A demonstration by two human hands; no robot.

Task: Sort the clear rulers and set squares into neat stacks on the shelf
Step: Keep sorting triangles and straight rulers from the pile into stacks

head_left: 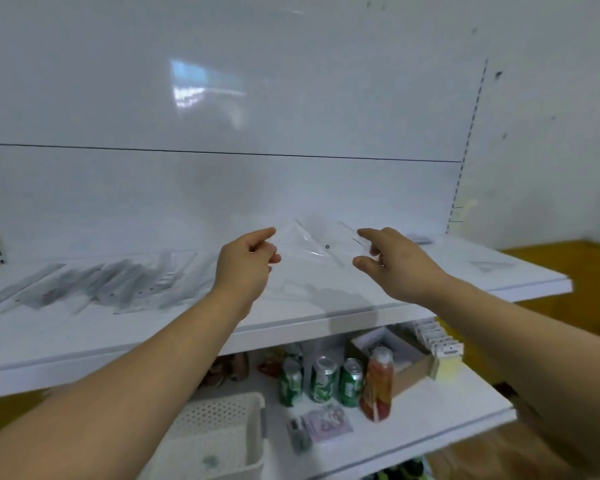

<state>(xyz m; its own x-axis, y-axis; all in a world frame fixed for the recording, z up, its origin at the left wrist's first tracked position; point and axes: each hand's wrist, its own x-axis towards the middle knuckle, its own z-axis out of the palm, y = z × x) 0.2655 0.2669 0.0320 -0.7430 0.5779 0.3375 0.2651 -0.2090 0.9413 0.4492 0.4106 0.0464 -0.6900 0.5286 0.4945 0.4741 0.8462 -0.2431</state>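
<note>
A clear set square [310,244] hangs above the shelf's [447,271] middle, between both hands. The left hand's [248,263] fingers pinch its left edge, the right hand's [394,268] its right. Loose rulers [118,282] lie well to the left.

White shelf [84,334] — clear rulers [94,285] strewn at its left, one set square [490,265] lying far right.

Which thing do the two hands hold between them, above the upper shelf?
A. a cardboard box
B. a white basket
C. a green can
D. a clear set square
D: a clear set square shows between the curled fingers of the left hand and the right hand, each gripping one side of it.
</note>
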